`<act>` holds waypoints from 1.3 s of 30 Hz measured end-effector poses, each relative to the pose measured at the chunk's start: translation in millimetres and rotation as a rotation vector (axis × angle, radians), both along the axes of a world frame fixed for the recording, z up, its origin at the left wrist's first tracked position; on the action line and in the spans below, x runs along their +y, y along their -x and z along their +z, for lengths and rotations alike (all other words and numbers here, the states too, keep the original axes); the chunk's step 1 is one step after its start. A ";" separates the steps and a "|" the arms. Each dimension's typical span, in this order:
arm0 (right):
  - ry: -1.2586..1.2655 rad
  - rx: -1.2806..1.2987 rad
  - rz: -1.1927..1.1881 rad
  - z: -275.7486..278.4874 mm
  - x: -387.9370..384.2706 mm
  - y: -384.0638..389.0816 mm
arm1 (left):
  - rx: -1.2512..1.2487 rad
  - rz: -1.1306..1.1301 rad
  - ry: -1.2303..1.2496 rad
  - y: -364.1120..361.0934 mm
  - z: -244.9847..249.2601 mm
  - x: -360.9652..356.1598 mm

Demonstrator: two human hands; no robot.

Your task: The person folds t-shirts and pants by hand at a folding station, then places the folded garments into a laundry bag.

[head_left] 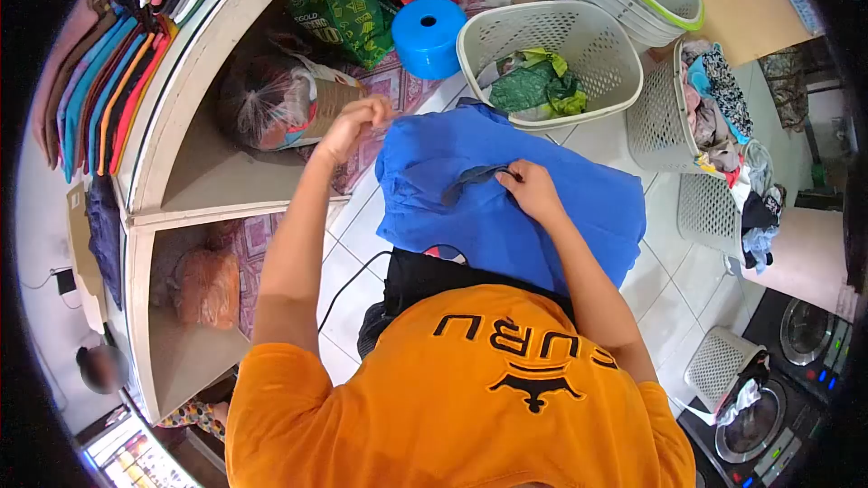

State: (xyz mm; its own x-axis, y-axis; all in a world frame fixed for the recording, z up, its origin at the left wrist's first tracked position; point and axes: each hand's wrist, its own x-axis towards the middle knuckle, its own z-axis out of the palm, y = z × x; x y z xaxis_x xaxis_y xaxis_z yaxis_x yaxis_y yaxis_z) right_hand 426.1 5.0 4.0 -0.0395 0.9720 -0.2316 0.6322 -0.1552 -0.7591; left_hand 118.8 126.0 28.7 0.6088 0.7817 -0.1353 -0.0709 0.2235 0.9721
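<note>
A blue garment (579,190) spreads out in front of my body, with a dark-edged fold or opening near its middle. My right hand (533,190) pinches the cloth at that opening, fingers closed. Just off the garment's upper left corner is my left hand (360,122), raised with its fingers curled together. Whether anything thin is between those fingertips I cannot make out. Black cloth (425,285) shows below the garment, against my orange shirt (470,380).
Beyond the garment stand a white laundry basket (475,36) holding green bags and a blue stool (430,36). Baskets of clothes (665,131) line the right, above washing machines (750,425). At left, a shelf (194,208) holds bagged bundles; folded clothes (108,81) sit above.
</note>
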 end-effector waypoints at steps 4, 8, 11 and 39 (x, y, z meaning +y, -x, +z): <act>0.047 0.044 0.021 12.7 6.2 5.4 | 0.433 -0.169 -0.281 -38.2 24.0 -35.3; 0.080 0.080 -0.023 5.4 3.7 4.1 | 0.531 -0.406 -0.804 -72.3 38.4 -84.4; 0.116 0.091 -0.033 8.9 3.2 3.7 | 0.676 -0.415 -0.877 -68.1 35.9 -90.4; 0.644 0.660 -0.252 12.2 5.5 2.9 | 0.817 -0.165 0.097 -41.6 -3.1 -5.3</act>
